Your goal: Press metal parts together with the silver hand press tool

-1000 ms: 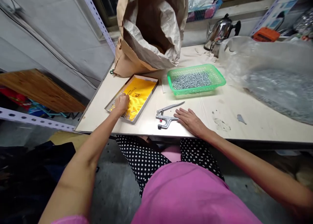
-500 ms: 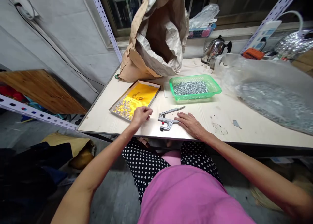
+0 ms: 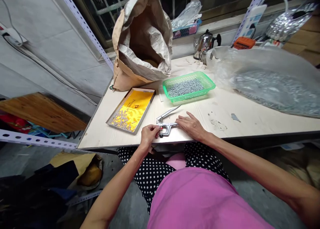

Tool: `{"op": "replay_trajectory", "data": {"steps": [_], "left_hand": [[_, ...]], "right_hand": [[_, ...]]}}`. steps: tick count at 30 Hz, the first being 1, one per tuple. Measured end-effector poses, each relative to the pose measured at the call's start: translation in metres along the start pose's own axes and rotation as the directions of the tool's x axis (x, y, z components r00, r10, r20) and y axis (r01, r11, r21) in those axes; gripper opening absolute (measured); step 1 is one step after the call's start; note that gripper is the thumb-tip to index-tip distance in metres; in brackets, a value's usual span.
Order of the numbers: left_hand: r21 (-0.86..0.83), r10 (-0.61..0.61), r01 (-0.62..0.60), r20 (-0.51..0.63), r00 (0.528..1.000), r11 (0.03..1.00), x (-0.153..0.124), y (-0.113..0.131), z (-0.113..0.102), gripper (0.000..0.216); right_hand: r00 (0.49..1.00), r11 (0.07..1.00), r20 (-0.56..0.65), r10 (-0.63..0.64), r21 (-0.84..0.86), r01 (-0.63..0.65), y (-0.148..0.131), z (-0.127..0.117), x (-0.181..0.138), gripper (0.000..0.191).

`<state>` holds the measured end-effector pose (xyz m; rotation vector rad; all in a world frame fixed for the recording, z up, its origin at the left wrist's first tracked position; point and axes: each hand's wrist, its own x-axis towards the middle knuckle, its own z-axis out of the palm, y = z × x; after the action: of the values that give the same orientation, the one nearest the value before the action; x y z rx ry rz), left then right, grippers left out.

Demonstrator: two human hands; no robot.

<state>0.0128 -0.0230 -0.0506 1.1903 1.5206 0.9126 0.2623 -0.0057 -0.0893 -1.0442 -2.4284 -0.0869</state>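
Observation:
A pair of grey metal snap pliers (image 3: 168, 128) lies on the table near its front edge, its handles spread apart and a small red part at the jaw. My left hand (image 3: 149, 135) is at the jaw end, thumb and fingers pinched together; whatever is between them is too small to name. My right hand (image 3: 192, 126) lies flat on the tabletop with fingers stretched out, its fingertips on the end of the lower handle. Left of the pliers, a shallow tray (image 3: 137, 130) with a yellow lining holds many small metal pieces (image 3: 121, 120).
Behind the pliers stands a green basket (image 3: 188, 98) of small metal parts. A large open paper sack (image 3: 127, 77) is at the back left, a metal kettle (image 3: 205, 44) behind. At right lies a big clear plastic bag (image 3: 272, 92) of parts. The table (image 3: 250, 127) ends just before my lap.
My left hand has moved right, from the tray's edge to the jaw of the pliers. My right hand stays by the handle. The whole view has turned slightly.

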Motion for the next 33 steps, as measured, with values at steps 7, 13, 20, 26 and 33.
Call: {"op": "replay_trajectory", "data": {"steps": [7,13,20,26,33], "left_hand": [[0.123,0.036,-0.026,-0.081,0.996,0.992,-0.003,-0.003,0.007,0.029],[0.191,0.040,-0.024,-0.083,0.996,0.981,-0.008,-0.002,0.004,0.030],[0.268,-0.020,0.031,-0.042,0.999,0.963,-0.006,-0.001,0.002,0.026],[0.243,-0.159,0.130,0.106,0.982,0.961,-0.007,0.009,-0.004,0.038],[0.309,-0.168,0.112,0.161,0.973,0.945,-0.011,0.016,-0.006,0.043]], "right_hand": [[0.993,0.993,-0.113,-0.028,-0.115,0.015,-0.007,-0.007,-0.001,0.027],[0.994,0.992,-0.104,-0.023,-0.127,0.009,-0.008,-0.010,0.001,0.028],[0.994,0.988,-0.093,-0.052,-0.146,0.038,-0.008,-0.010,0.003,0.026],[0.995,0.991,-0.067,-0.071,-0.121,0.062,-0.007,-0.008,0.004,0.023],[0.998,0.987,-0.014,-0.055,-0.153,0.052,-0.009,-0.011,0.003,0.020]]}}
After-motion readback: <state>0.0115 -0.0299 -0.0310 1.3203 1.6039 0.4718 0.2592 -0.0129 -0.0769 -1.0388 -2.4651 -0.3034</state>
